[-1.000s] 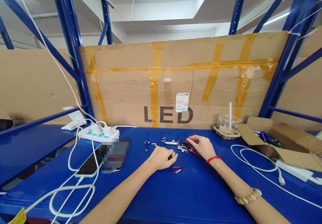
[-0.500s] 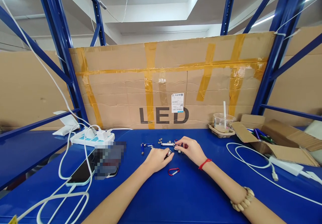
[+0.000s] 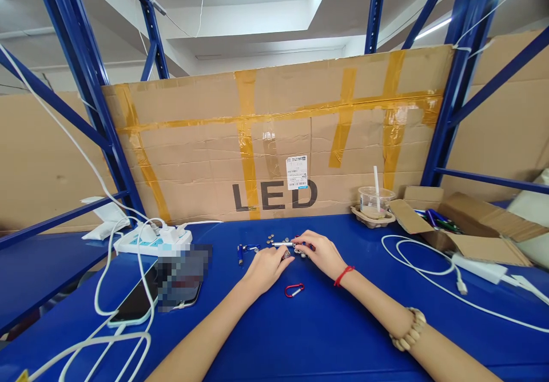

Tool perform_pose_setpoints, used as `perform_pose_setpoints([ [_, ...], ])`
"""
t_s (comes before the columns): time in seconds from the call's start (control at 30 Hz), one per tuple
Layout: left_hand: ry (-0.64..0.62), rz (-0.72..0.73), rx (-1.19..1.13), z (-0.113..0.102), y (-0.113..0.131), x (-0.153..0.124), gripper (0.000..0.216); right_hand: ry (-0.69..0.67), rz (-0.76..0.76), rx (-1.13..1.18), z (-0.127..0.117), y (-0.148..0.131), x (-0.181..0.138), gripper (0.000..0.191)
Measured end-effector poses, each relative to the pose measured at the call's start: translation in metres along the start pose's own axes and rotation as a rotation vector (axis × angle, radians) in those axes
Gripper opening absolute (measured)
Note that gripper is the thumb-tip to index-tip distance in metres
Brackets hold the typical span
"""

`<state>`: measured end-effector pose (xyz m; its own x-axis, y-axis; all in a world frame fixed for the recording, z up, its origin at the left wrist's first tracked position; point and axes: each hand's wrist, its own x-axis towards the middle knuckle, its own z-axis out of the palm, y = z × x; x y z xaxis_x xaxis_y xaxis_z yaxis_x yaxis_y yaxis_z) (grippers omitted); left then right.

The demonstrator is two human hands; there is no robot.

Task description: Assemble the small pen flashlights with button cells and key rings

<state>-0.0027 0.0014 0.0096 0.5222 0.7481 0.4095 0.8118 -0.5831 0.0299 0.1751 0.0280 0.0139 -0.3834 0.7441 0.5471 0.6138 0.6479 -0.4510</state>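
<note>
My left hand (image 3: 266, 265) rests on the blue table (image 3: 326, 336), its fingers curled round a small dark flashlight whose silver tip (image 3: 286, 254) shows at the fingertips. My right hand (image 3: 321, 253) lies just right of it, fingers pinched over a pile of small keychain flashlights (image 3: 283, 244) and clips. A red carabiner (image 3: 294, 290) lies loose on the table just in front of both hands. Several button batteries (image 3: 270, 238) are scattered behind the left hand, with a blue keychain flashlight (image 3: 241, 252) to their left.
A phone (image 3: 136, 303) on white cables (image 3: 124, 347) and a power strip (image 3: 148, 240) sit to the left. A plastic cup with a straw (image 3: 374, 202), an open cardboard box (image 3: 467, 239) and a white cable (image 3: 424, 267) are on the right. Taped cardboard marked LED (image 3: 274, 142) backs the table.
My right hand has moved left from the red-handled pieces to the pile beside my left hand. The left hand has shifted slightly towards the pile with its flashlight. My view has turned a little right.
</note>
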Motion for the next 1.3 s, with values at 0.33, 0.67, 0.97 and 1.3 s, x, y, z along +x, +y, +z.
perform_pose_setpoints([
  [0.33, 0.034, 0.032, -0.025, 0.000, 0.000, 0.001, 0.024, 0.016, -0.025, 0.032, 0.001, 0.000, -0.001, 0.024],
  [0.67, 0.030, 0.029, -0.172, -0.001, -0.001, -0.001, 0.015, 0.025, 0.157, 0.442, 0.009, 0.001, 0.004, 0.028],
  [0.97, 0.071, 0.071, -0.186, 0.001, -0.001, 0.002, 0.017, -0.147, 0.165, 0.738, 0.009, -0.007, 0.003, 0.037],
  [1.3, 0.066, 0.017, -0.301, 0.004, -0.002, -0.003, 0.024, -0.222, 0.198, 0.772, 0.011, 0.000, 0.002, 0.046],
])
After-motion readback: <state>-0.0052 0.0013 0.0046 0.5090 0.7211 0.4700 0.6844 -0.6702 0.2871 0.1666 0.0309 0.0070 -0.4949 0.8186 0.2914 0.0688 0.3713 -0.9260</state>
